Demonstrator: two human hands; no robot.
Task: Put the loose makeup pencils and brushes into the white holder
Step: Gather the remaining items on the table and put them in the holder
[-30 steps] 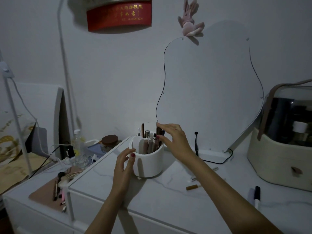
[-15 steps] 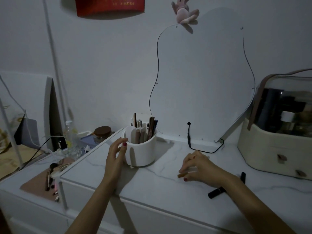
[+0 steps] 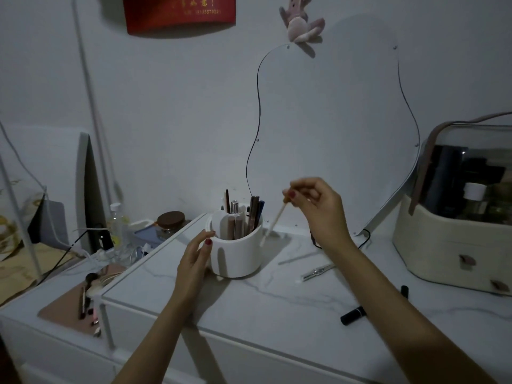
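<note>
The round white holder [image 3: 240, 253] stands on the marble dresser top [image 3: 277, 309], with several pencils and brushes upright inside. My left hand [image 3: 194, 261] rests against its left side, fingers apart. My right hand [image 3: 318, 206] is raised to the right of the holder, pinching the brown top end of a thin white makeup pencil [image 3: 275, 221] that hangs tilted, its tip low beside the holder's right rim. A silver pencil [image 3: 317, 271], a thin pale stick [image 3: 295, 259] and a black tube [image 3: 353, 318] lie loose on the top.
A cream cosmetics case with a clear lid [image 3: 457, 217] stands at the right. A curvy mirror [image 3: 332, 128] leans on the wall behind, with a black cable at its base. Lower left, a side shelf holds a pink tray [image 3: 74, 309], bottles and a jar [image 3: 170, 224].
My right hand picked the pencil up off the dresser top and lifted it toward the holder. My left hand stayed against the holder's side.
</note>
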